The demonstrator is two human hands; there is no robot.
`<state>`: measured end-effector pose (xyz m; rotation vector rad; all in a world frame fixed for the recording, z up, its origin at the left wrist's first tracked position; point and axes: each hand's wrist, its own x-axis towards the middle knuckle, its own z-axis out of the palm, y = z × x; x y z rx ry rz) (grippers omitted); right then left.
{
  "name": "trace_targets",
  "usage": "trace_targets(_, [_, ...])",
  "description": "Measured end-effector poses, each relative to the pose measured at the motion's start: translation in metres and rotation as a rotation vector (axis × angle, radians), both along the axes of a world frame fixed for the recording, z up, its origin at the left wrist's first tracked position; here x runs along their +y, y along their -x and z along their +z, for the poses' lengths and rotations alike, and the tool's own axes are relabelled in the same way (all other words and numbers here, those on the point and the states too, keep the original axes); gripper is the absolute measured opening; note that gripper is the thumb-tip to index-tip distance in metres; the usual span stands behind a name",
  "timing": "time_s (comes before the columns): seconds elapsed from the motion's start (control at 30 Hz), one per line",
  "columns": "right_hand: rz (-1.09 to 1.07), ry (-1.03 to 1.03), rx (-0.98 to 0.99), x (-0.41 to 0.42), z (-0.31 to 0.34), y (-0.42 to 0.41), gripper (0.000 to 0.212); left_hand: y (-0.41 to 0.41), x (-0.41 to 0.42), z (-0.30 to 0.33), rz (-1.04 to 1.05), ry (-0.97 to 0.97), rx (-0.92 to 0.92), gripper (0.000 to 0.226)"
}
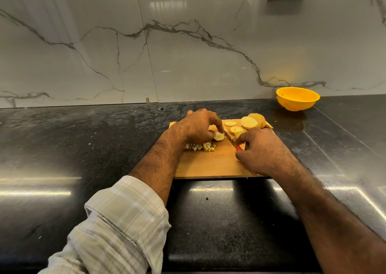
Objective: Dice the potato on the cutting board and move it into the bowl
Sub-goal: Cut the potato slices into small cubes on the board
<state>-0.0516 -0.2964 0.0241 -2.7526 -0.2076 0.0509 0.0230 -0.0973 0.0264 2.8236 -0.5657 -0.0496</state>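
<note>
Currently mid-dice on the cutting board point(211, 165), set on the dark worktop point(83, 148). Left hand point(198, 127) curled over a small potato piece point(218, 136), fingertips pinching it down against the board. Right hand point(259, 150) wrapped round the red handle of a knife point(230, 139), blade angled toward that piece and lying just beside it — whether touching, cannot tell.

Diced cubes point(203, 146) heaped just in front of the left hand, partly under it. Uncut slices point(248, 123) stacked and fanned at the far right corner of the board. Yellow bowl point(297, 98) well apart, beyond the board to the right near the wall; nothing seen inside from this angle.

Handling, as judged: raw potato firm and stiff, cut faces probably wet and slippery, the small piece prone to skating under the blade — best held from above with fingertips tucked back from the edge. Cubes light and loose, likely to scatter; better scooped or swept than picked singly. Slices flat, stable if laid face down.
</note>
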Motion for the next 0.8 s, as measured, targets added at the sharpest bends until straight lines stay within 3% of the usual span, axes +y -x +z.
trace_targets(0.33, [0.028, 0.050, -0.012, 0.000, 0.001, 0.001, 0.048, -0.003, 0.002, 0.002, 0.019, 0.043, 0.151, 0.030])
trace_targets(0.67, [0.002, 0.110, -0.019, -0.002, 0.003, 0.002, 0.050, 0.008, -0.019, 0.001, 0.040, -0.046, -0.052, 0.033])
trace_targets(0.8, [0.002, 0.109, -0.021, -0.001, 0.002, 0.002, 0.048, 0.008, -0.012, 0.001, 0.056, 0.013, -0.020, 0.040])
